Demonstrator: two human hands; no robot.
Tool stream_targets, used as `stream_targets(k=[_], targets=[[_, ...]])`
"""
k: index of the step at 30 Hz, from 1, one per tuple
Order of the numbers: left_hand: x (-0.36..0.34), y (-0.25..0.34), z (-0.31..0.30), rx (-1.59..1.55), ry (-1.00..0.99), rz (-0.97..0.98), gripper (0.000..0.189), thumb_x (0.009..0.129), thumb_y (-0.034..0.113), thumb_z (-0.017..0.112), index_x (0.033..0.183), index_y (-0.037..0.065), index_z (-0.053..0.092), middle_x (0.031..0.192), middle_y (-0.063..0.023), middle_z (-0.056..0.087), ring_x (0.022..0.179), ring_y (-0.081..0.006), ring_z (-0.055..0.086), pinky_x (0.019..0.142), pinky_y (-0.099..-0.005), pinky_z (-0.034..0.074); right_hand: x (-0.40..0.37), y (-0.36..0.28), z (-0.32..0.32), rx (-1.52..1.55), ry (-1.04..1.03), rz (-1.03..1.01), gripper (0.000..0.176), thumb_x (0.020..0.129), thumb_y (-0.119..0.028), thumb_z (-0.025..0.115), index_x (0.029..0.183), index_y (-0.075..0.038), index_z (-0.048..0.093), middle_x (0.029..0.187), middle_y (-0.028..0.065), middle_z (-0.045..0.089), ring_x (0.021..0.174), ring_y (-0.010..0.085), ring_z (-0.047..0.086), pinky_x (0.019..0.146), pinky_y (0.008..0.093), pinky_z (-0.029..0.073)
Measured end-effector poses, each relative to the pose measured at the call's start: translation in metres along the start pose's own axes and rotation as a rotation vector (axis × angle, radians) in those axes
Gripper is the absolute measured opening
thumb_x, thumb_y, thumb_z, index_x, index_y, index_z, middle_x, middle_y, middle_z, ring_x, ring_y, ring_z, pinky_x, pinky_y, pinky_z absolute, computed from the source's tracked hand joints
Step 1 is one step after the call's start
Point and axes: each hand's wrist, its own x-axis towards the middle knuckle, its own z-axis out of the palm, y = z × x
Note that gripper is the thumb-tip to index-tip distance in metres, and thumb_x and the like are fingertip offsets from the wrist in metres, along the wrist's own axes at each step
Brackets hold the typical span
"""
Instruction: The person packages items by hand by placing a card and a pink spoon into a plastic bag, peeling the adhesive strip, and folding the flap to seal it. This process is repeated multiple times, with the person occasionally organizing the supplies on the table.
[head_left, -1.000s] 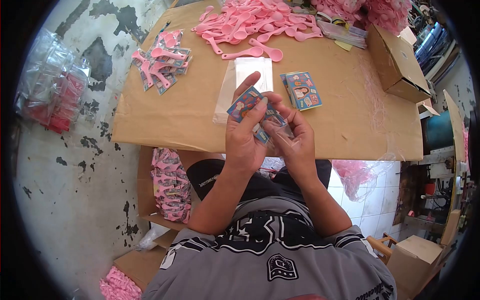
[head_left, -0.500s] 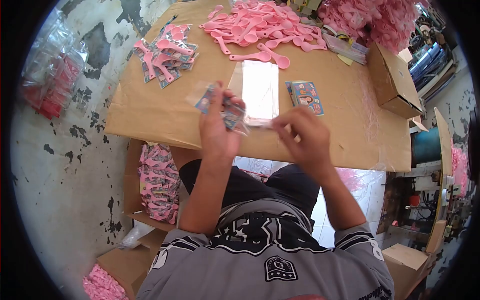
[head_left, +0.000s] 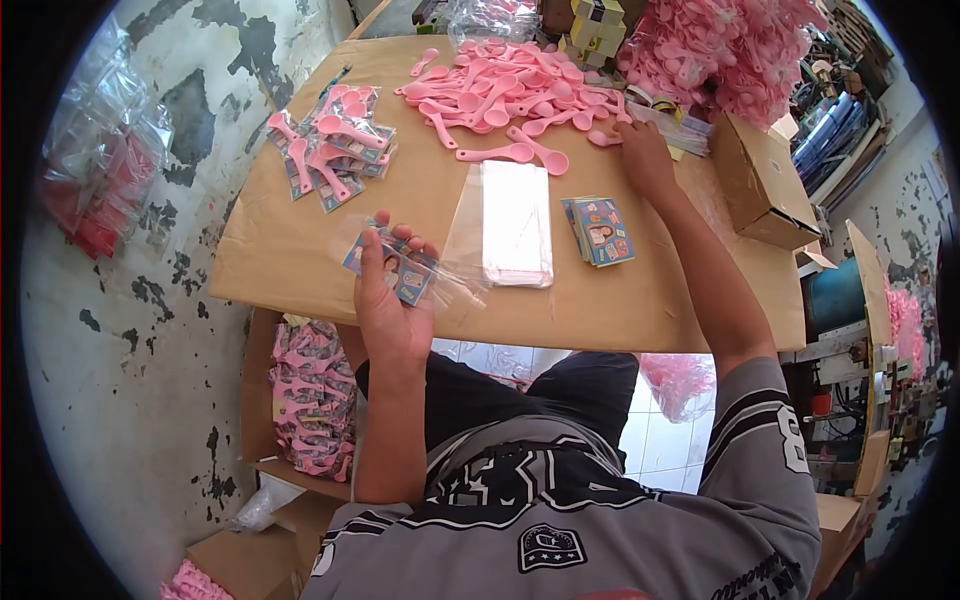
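My left hand is closed on a small printed card in a clear plastic bag, held over the near left part of the table. The bag's empty end trails to the right. At the right end of a heap of pink plastic spoons, my right hand has its fingers curled at one pink spoon; its fingertips are partly hidden. Between the hands lie a stack of clear bags and a stack of printed cards.
Bagged cards with spoons lie at the table's left. A cardboard box stands on the right edge, near a big mass of bagged pink spoons. Below the left edge, another box holds packed spoons.
My right hand has moved from the bag stack up and away to the edge of the spoon heap. My left hand, holding the bagged card, has shifted left and nearer to me.
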Motion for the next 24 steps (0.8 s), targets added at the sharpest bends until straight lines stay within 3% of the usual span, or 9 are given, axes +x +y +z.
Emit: stream_targets(k=[2, 5, 10, 13, 17, 21, 24], targets=[[0.0, 0.0, 0.0, 0.018, 0.014, 0.026, 0.038, 0.107, 0.027, 0.064, 0.136, 0.003, 0.057, 0.108, -0.0094, 0.068, 0.097, -0.0173, 0.066, 0.097, -0.0357, 0.057, -0.007, -0.008, -0.012, 0.074, -0.002, -0.008, 0.023, 0.09, -0.005, 0.061, 0.112, -0.005, 0.07, 0.109, 0.0177, 0.072, 0.107, 0.0366, 0.064, 0.096, 0.0484, 0.05], [0.006, -0.006, 0.008, 0.06, 0.046, 0.081, 0.037, 0.107, 0.028, 0.063, 0.135, 0.003, 0.058, 0.111, -0.0103, 0.067, 0.1, -0.019, 0.065, 0.1, -0.0382, 0.056, -0.024, -0.012, -0.022, 0.119, 0.0, 0.018, 0.023, 0.095, -0.01, 0.064, 0.117, -0.004, 0.069, 0.101, 0.0132, 0.074, 0.095, 0.0288, 0.068, 0.086, 0.0442, 0.054], [0.017, -0.015, 0.021, 0.054, -0.008, 0.213, 0.038, 0.107, 0.03, 0.063, 0.133, 0.002, 0.057, 0.115, -0.0126, 0.066, 0.104, -0.0227, 0.065, 0.104, -0.0421, 0.055, -0.062, -0.081, -0.123, 0.937, -0.118, 0.314, 0.023, 0.101, -0.016, 0.069, 0.119, -0.003, 0.07, 0.082, 0.0041, 0.071, 0.068, 0.0068, 0.061, 0.062, 0.0248, 0.05], [0.019, -0.021, 0.032, 0.059, -0.029, 0.237, 0.042, 0.107, 0.033, 0.063, 0.135, 0.002, 0.055, 0.116, -0.0134, 0.066, 0.106, -0.0234, 0.065, 0.106, -0.0432, 0.055, -0.11, -0.131, -0.16, 1.155, -0.327, 0.352, 0.021, 0.101, -0.014, 0.069, 0.119, -0.002, 0.069, 0.082, 0.0008, 0.07, 0.069, 0.0048, 0.06, 0.061, 0.0224, 0.048], [0.016, -0.038, 0.039, 0.094, -0.08, 0.201, 0.044, 0.108, 0.035, 0.062, 0.137, 0.003, 0.053, 0.115, -0.0131, 0.066, 0.105, -0.0227, 0.066, 0.106, -0.0432, 0.055, -0.147, -0.168, -0.162, 1.39, -0.495, 0.321, 0.025, 0.104, -0.016, 0.068, 0.123, -0.001, 0.068, 0.087, -0.0012, 0.07, 0.069, 0.0026, 0.056, 0.059, 0.0199, 0.044], [0.002, -0.058, 0.046, 0.181, -0.163, 0.069, 0.047, 0.108, 0.037, 0.06, 0.14, 0.004, 0.051, 0.115, -0.0122, 0.067, 0.103, -0.0211, 0.067, 0.106, -0.0435, 0.055, -0.143, -0.185, -0.157, 1.498, -0.523, 0.373, 0.023, 0.102, -0.013, 0.069, 0.122, -0.002, 0.07, 0.08, -0.0009, 0.067, 0.07, 0.0046, 0.056, 0.064, 0.0228, 0.047], [-0.003, -0.067, 0.047, 0.192, -0.226, 0.029, 0.047, 0.108, 0.038, 0.06, 0.14, 0.004, 0.051, 0.115, -0.0112, 0.067, 0.104, -0.0204, 0.066, 0.105, -0.0435, 0.055, -0.144, -0.188, -0.15, 1.475, -0.426, 0.402, 0.026, 0.101, -0.012, 0.069, 0.126, -0.004, 0.07, 0.087, 0.0002, 0.068, 0.076, 0.0058, 0.058, 0.068, 0.0235, 0.048]])
